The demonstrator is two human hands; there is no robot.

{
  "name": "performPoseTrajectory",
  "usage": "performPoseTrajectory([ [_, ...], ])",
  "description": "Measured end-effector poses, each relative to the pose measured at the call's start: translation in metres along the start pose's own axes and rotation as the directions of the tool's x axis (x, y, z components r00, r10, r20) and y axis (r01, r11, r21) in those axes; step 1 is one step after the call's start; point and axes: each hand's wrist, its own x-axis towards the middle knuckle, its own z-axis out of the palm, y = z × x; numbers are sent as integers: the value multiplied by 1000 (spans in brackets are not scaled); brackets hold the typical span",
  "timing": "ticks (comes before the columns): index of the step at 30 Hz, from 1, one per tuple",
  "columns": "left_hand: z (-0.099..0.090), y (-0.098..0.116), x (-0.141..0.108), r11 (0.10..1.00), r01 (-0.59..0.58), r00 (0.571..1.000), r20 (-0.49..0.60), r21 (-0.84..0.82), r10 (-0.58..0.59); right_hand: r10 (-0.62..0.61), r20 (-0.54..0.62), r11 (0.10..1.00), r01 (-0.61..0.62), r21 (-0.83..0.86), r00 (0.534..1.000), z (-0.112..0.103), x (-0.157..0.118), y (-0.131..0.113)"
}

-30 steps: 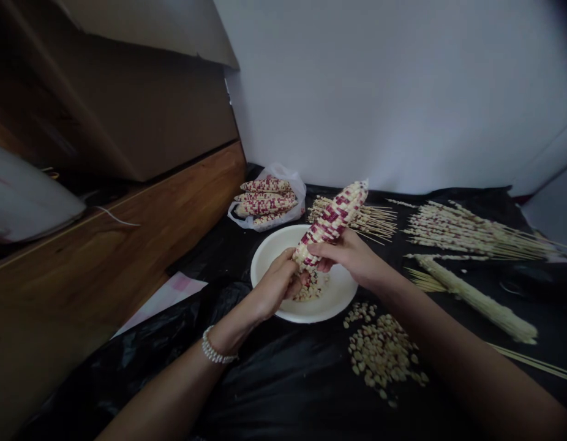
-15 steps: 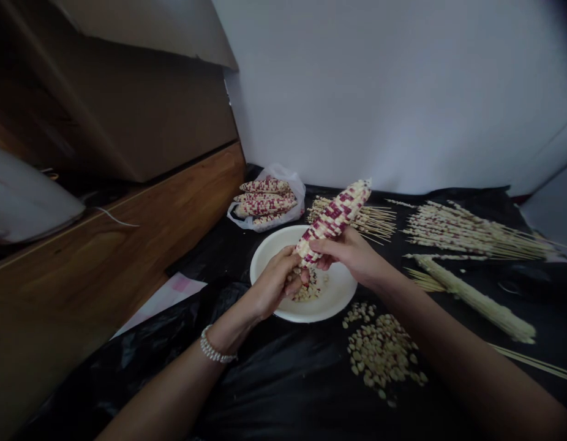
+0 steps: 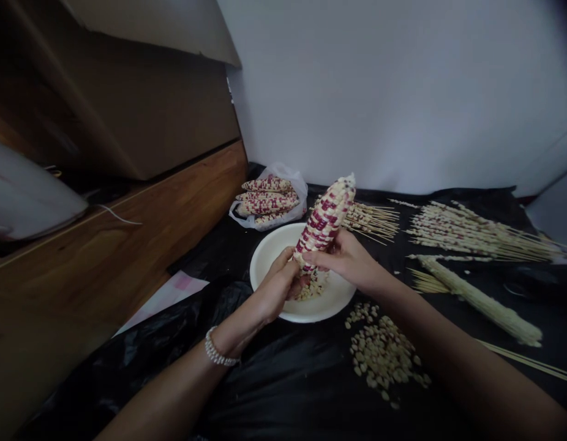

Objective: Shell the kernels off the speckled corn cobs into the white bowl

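A corn cob with cream and dark red kernels is held tilted upright over a white bowl. My left hand, with a beaded bracelet at the wrist, is closed around the cob's lower end. My right hand grips the cob's side, its thumb across the front near the bottom. Loose kernels lie in the bowl below the hands. Part of my left fingers and the cob's base are hidden.
Several more cobs lie in a clear plastic bag behind the bowl. A kernel pile is on the black sheet. To the right are kernel-threaded sticks and a stripped cob. A wooden board borders the left.
The cob has turned more upright, its tip swinging left. Both hands stay on it, and my left hand has rolled slightly around its base.
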Motion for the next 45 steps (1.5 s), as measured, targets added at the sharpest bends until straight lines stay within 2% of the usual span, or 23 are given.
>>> performPoseTrajectory([
  [4,0,-1,0,999,-30,999,-36,-15,29,11,-42,999,-9,45,999,2,-1,-5],
  [7,-4,0,1,997,-67,998,-18,-40,66,67,-37,985,-60,161,997,-1,-1,-5],
  [10,-9,5,1,995,-33,994,104,-94,42,100,-19,962,-92,257,995,-5,1,-3],
  [12,-10,9,0,991,23,981,196,-134,3,101,-25,959,-91,267,995,-6,1,-1],
  [14,-9,11,-1,985,58,971,239,-164,-17,89,-15,964,-82,254,996,-8,2,-1],
  [17,-7,11,-1,982,3,979,200,-189,36,98,70,982,-108,153,993,-14,1,-1],
  [19,-5,9,0,979,-67,985,146,-195,96,151,151,987,-157,29,977,-22,1,-4],
  [21,-4,8,1,972,-115,986,96,-204,137,224,237,973,-203,-109,945,-30,-1,-8],
  [23,-3,7,3,965,-149,986,36,-216,160,289,343,946,-211,-246,894,-36,-6,-16],
  [25,-4,7,4,961,-167,986,-32,-220,164,305,449,925,-148,-351,840,-38,-12,-28],
  [26,-4,7,5,961,-173,985,-60,-218,164,276,477,922,-91,-375,834,-37,-16,-34],
  [27,-4,7,5,961,-178,983,-78,-210,165,203,460,921,-8,-390,864,-35,-19,-39],
  [29,-4,7,6,964,-192,980,-86,-181,179,-35,286,856,177,-486,958,-28,-23,-48],
  [30,-5,7,7,965,-203,978,-86,-166,191,-156,217,780,255,-572,964,-24,-25,-51],
  [32,-5,6,8,963,-223,973,-92,-150,210,-307,189,579,340,-741,933,-19,-25,-52],
  [35,-4,6,8,961,-236,969,-104,-145,222,-389,211,278,332,-901,897,-17,-22,-46],
  [37,-3,4,7,964,-238,970,-77,-117,230,-384,210,176,295,-939,899,-20,-19,-39],
  [39,-1,3,4,969,-233,972,-35,-84,231,-299,237,194,302,-933,924,-23,-17,-33],
  [42,-1,3,2,974,-210,977,20,-85,212,-170,276,293,316,-903,946,-26,-16,-27],
  [45,-3,5,3,981,-175,982,59,-89,181,-146,276,282,308,-909,950,-26,-17,-27],
])
